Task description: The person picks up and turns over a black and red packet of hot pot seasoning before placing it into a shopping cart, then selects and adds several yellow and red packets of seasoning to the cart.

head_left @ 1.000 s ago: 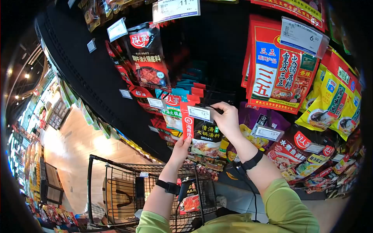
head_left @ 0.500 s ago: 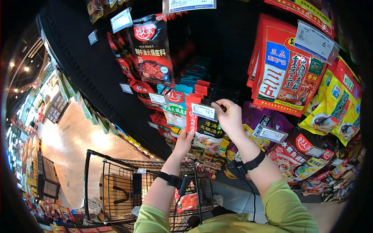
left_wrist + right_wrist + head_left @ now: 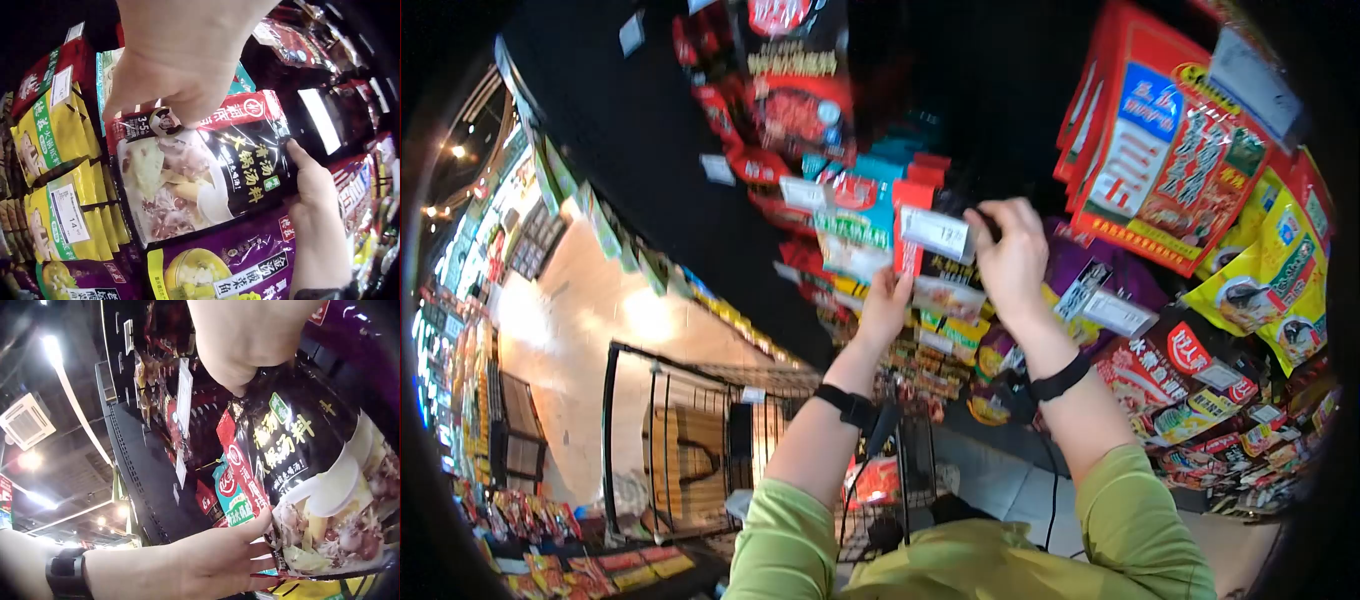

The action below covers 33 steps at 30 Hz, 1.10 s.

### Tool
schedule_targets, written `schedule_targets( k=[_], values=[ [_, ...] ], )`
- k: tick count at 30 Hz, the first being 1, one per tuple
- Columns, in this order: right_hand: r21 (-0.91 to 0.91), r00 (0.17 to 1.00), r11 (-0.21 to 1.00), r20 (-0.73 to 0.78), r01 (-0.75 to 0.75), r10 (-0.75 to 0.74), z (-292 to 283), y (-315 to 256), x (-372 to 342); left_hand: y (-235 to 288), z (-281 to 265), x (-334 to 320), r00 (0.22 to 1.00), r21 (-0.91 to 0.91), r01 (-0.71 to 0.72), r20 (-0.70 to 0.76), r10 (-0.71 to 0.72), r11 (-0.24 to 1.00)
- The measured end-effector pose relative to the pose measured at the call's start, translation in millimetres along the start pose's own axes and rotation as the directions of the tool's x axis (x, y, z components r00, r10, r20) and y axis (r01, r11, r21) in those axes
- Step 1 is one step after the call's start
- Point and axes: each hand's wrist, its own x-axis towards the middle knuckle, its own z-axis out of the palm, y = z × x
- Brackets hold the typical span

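Observation:
A black hot pot soup base packet (image 3: 949, 299) with a red side strip hangs at the front of its row on the shelf. Near its top, a white price tag (image 3: 934, 232) overlaps it in the head view. My left hand (image 3: 885, 308) pinches the packet's red edge, its thumb lying on the front in the left wrist view. At the opposite upper corner, my right hand (image 3: 1010, 260) grips the black edge between thumb and curled fingers. A bowl of meat and broth is printed on the packet front (image 3: 181, 181).
Teal-topped packets (image 3: 850, 225) hang to the left and purple ones (image 3: 1090, 280) to the right. Large red packets (image 3: 1165, 150) hang above right, beside yellow ones (image 3: 1275, 285). A wire shopping cart (image 3: 700, 440) stands below left, with a red packet (image 3: 870, 482) inside.
The head view has tilted, so shelf, packet and hands appear higher and the large red packets farther right. Both hands stay at the same edges of the soup base packet.

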Motion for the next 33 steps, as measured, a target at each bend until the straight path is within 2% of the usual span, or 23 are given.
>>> schedule_targets(
  k=[1, 2, 3, 5, 7, 8, 10, 11, 12, 13, 15, 16, 18, 20, 23, 25, 26, 27, 30, 33],
  values=[
    [0.008, 0.998, 0.998, -0.024, 0.062, -0.062, 1.3, 4.0, -2.0, -17.9, -9.1, 2.3, 0.997, 0.056, -0.072, -0.012, 0.073, 0.996],
    [-0.024, 0.993, 0.993, -0.022, 0.116, -0.117, 0.2, 5.4, -4.0, -2.8, -16.2, -12.5, 0.997, 0.154, -0.028, -0.061, 0.038, 0.988],
    [-0.025, 0.991, 0.991, 0.002, 0.134, -0.134, -1.8, 7.2, -8.2, 4.2, -24.6, -28.2, 0.992, 0.172, -0.029, -0.113, 0.048, 0.985],
    [-0.057, 0.963, 0.961, -0.003, 0.271, -0.271, -6.7, 9.4, -17.4, 20.4, -55.5, -71.2, 0.997, 0.059, 0.051, -0.057, -0.047, 0.997],
    [-0.106, 0.968, 0.963, -0.008, 0.248, -0.25, -15.0, 2.0, -39.1, 24.9, -90.6, -121.7, 0.991, 0.101, 0.032, -0.131, -0.018, 0.994],
    [-0.095, 0.974, 0.969, 0.016, 0.229, -0.228, -19.0, -1.3, -51.8, 14.2, -110.8, -145.6, 0.979, 0.16, 0.072, -0.198, -0.039, 0.985],
    [-0.091, 0.976, 0.974, 0.094, 0.206, -0.197, -30.1, -3.2, -81.3, -32.0, -154.1, -189.1, 0.881, 0.1, 0.387, -0.333, -0.336, 0.917],
    [-0.094, 0.971, 0.975, 0.15, 0.204, -0.188, -34.2, -0.1, -100.2, -60.2, -175.0, -210.3, 0.816, 0.105, 0.549, -0.282, -0.505, 0.829],
    [-0.067, 0.956, 0.976, 0.229, 0.206, -0.186, -39.9, 3.6, -121.1, -95.6, -192.5, -237.1, 0.786, 0.137, 0.608, -0.243, -0.569, 0.782],
    [-0.043, 0.939, 0.981, 0.298, 0.19, -0.169, -44.4, 5.2, -142.9, -102.7, -194.6, -249.1, 0.778, 0.13, 0.617, -0.244, -0.578, 0.776],
    [-0.023, 0.882, 0.995, 0.465, 0.099, -0.077, -56.2, 5.2, -179.9, -114.3, -193.2, -263.4, 0.588, 0.291, 0.798, -0.188, -0.787, 0.527],
    [-0.019, 0.859, 0.996, 0.507, 0.088, -0.066, -62.2, 7.3, -197.6, -127.7, -192.0, -266.4, 0.588, 0.287, 0.798, -0.183, -0.788, 0.53],
    [-0.024, 0.836, 0.996, 0.546, 0.086, -0.059, -76.2, 3.0, -218.6, -174.6, -188.7, -269.1, 0.489, 0.283, 0.855, -0.169, -0.856, 0.434],
    [-0.025, 0.774, 0.999, 0.631, -0.038, 0.046, -90.4, -6.6, -232.0, -250.5, -193.2, -274.4, 0.522, 0.281, 0.838, -0.16, -0.838, 0.468],
    [-0.092, 0.783, 0.995, 0.616, -0.034, 0.084, -112.2, -10.0, -246.6, -247.3, -175.7, -270.0, 0.576, 0.256, 0.806, -0.133, -0.807, 0.533],
    [-0.116, 0.797, 0.992, 0.594, -0.048, 0.108, -125.0, -17.2, -251.9, -246.7, -169.9, -267.3, 0.549, 0.383, 0.815, -0.272, -0.79, 0.434],
    [-0.154, 0.792, 0.983, 0.587, -0.098, 0.171, -132.6, -19.0, -257.2, -245.8, -165.4, -269.3, 0.513, 0.349, 0.848, -0.353, -0.782, 0.399],
    [-0.192, 0.785, 0.97, 0.574, -0.147, 0.233, -139.3, -22.2, -262.0, -233.0, -163.0, -267.2, 0.52, 0.358, 0.842, -0.341, -0.784, 0.403],
    [-0.242, 0.799, 0.959, 0.542, -0.148, 0.26, -154.7, -31.6, -276.1, -183.2, -149.3, -256.0, 0.503, 0.61, 0.755, -0.305, -0.809, 0.239],
    [-0.265, 0.802, 0.95, 0.524, -0.166, 0.287, -164.9, -45.1, -284.0, -179.4, -150.1, -257.3, 0.52, 0.574, 0.767, -0.296, -0.801, 0.286]
  ],
)
